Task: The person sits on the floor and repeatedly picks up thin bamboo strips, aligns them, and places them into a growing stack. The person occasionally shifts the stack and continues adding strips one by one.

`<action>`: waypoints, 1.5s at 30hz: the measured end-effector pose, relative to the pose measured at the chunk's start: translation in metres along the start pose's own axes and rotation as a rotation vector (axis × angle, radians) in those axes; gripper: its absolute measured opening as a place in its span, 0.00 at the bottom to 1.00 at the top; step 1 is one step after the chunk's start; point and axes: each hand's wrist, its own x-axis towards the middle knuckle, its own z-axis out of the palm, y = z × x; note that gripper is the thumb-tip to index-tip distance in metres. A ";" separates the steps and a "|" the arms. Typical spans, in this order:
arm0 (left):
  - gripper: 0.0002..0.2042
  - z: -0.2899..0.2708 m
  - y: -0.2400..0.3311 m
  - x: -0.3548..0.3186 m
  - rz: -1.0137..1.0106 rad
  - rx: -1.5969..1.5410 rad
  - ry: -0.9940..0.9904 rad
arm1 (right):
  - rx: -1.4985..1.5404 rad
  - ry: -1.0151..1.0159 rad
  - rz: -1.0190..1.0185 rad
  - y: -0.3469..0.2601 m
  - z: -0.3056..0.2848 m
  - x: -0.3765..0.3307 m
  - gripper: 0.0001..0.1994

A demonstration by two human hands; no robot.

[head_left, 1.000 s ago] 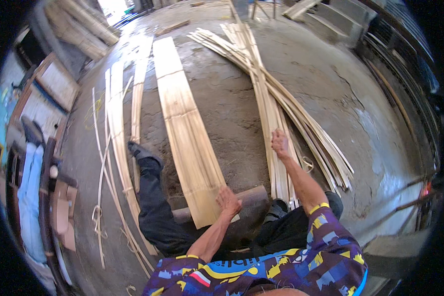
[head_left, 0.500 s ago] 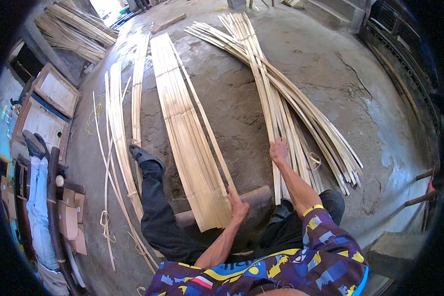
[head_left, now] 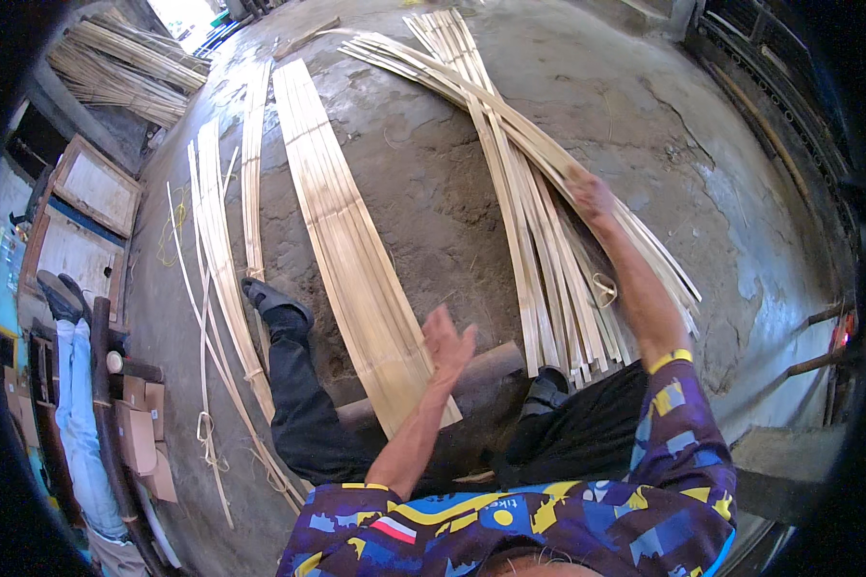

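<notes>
Floor: a broad spread of worn, cracked grey-brown floor (head_left: 433, 192), and here it is carrying several groups of pale strips.
Crossed strips: over toward the floor's right edge, the crossed strips (head_left: 518, 207) make one long, slanting X, near ends fanned out.
Flat panel: centre stage, the flat panel (head_left: 356, 260) of pale strips laid side by side, running from the floor's far edge right up between the worker's legs.
Legs: black trouser legs (head_left: 303, 404) spread wide, the left foot just beside the left-hand strips.
Left-hand strips: nearer the floor's left edge, slim left-hand strips (head_left: 217, 226) in loose, narrow groups.
Log: a brown log (head_left: 491, 363) lies crosswise under the panel's near end.
Left hand: here's the left hand (head_left: 446, 341) at the panel's right edge, fingers spread, thumb standing apart; contact, one cannot tell.
Right hand: and the right hand (head_left: 588, 197), arm stretched out, at the slanting part of the crossed strips, blurred; whether its fingers pinch one, nobody can tell from here.
</notes>
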 end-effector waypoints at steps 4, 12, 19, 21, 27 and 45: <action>0.38 0.010 -0.062 -0.012 -0.226 0.361 -0.126 | -0.775 0.087 -0.055 0.087 -0.090 -0.036 0.16; 0.36 0.025 -0.053 -0.013 -0.142 0.460 0.139 | -0.858 0.128 0.014 0.190 -0.119 -0.109 0.17; 0.09 0.003 -0.006 -0.002 -0.340 -0.481 0.466 | -1.219 0.240 0.034 0.137 -0.084 -0.092 0.22; 0.09 -0.002 0.018 0.000 -0.066 -0.419 0.624 | -0.779 -0.097 -0.131 0.087 -0.051 -0.084 0.21; 0.20 0.007 0.091 0.017 0.129 -0.558 0.466 | 0.521 -0.816 -0.108 -0.070 0.068 -0.101 0.28; 0.33 0.035 -0.097 -0.021 -0.265 0.493 -0.069 | -0.292 0.186 -0.082 0.061 0.112 -0.091 0.07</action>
